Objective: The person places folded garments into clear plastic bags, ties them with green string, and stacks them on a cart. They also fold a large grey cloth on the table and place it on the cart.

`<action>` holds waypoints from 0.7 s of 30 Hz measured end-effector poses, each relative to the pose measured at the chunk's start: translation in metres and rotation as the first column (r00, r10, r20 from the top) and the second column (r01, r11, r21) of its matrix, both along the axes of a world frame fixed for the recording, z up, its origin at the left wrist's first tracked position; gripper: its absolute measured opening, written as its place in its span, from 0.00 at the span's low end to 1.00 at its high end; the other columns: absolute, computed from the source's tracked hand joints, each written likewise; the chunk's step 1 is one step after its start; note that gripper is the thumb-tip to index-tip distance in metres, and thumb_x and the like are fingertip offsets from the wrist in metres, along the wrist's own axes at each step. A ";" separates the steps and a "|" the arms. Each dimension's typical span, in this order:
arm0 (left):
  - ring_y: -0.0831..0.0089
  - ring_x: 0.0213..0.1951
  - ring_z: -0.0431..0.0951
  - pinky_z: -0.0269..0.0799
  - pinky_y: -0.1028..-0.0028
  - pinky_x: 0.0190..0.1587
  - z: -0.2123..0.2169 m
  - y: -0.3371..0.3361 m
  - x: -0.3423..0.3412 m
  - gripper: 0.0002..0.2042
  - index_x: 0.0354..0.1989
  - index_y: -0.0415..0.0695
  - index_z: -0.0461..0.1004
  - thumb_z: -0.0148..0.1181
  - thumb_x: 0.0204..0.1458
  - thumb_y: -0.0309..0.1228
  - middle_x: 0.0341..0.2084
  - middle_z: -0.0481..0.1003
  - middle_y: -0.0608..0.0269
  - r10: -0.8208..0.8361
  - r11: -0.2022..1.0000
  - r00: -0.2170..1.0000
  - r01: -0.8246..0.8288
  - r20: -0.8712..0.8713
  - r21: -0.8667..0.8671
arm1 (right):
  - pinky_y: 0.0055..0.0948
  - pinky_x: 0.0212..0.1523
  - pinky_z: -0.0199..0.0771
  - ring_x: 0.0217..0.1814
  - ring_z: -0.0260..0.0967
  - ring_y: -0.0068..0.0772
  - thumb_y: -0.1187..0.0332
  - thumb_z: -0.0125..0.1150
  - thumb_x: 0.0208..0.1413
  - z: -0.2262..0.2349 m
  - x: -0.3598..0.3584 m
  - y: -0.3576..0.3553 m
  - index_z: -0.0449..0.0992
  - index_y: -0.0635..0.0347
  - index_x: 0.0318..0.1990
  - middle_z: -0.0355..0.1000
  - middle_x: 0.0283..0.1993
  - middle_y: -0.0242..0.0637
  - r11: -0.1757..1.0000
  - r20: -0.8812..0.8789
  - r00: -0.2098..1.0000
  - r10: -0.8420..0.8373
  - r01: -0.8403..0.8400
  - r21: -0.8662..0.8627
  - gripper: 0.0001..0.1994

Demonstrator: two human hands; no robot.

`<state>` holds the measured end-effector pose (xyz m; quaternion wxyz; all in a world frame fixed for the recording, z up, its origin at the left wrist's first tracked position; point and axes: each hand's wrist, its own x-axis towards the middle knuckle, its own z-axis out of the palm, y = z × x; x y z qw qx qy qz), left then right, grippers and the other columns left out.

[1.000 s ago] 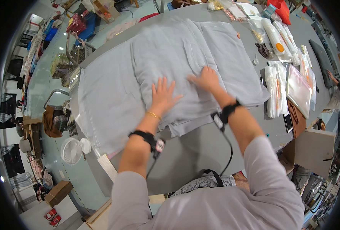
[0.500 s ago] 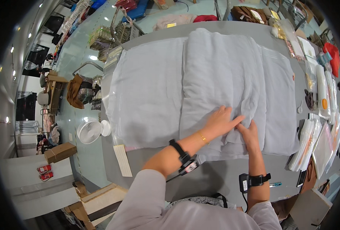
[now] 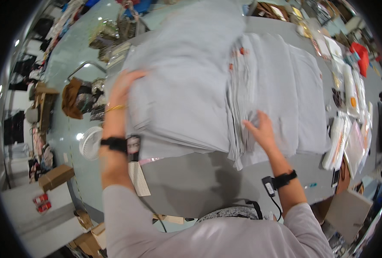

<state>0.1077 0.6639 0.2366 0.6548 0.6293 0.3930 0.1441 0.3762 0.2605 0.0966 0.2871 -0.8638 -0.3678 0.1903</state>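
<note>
The grey cloth lay spread over the desk. The left hand gripped the cloth's left part, lifted and blurred above the desk, fingers curled on its edge. The right hand pressed flat, fingers spread, on the cloth's folded near edge. Clear plastic packets lay right of the cloth.
</note>
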 end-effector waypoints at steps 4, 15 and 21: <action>0.65 0.43 0.80 0.76 0.67 0.49 -0.059 -0.001 -0.121 0.21 0.50 0.33 0.76 0.67 0.46 0.27 0.42 0.79 0.56 0.352 0.928 0.923 -0.366 -0.158 -0.071 | 0.64 0.71 0.40 0.76 0.39 0.68 0.39 0.71 0.42 -0.019 -0.068 0.027 0.50 0.77 0.69 0.47 0.71 0.68 0.983 0.106 0.993 -0.049 0.066 -0.171 0.58; 0.61 0.53 0.75 0.69 0.65 0.57 -0.194 -0.060 -0.147 0.35 0.62 0.31 0.63 0.70 0.47 0.32 0.53 0.74 0.51 0.356 0.934 0.889 -0.335 -0.287 0.123 | 0.50 0.61 0.66 0.69 0.55 0.59 0.58 0.74 0.42 -0.044 -0.072 0.043 0.60 0.69 0.63 0.59 0.64 0.57 0.898 0.269 0.956 0.116 0.015 -0.441 0.42; 0.62 0.42 0.80 0.77 0.66 0.45 -0.175 -0.040 -0.122 0.27 0.56 0.31 0.68 0.69 0.48 0.29 0.45 0.77 0.51 0.355 0.931 0.875 -0.362 -0.330 0.039 | 0.44 0.43 0.78 0.56 0.68 0.54 0.67 0.68 0.45 -0.030 -0.073 0.058 0.67 0.67 0.51 0.67 0.55 0.48 0.954 0.346 0.938 0.010 0.095 -0.285 0.26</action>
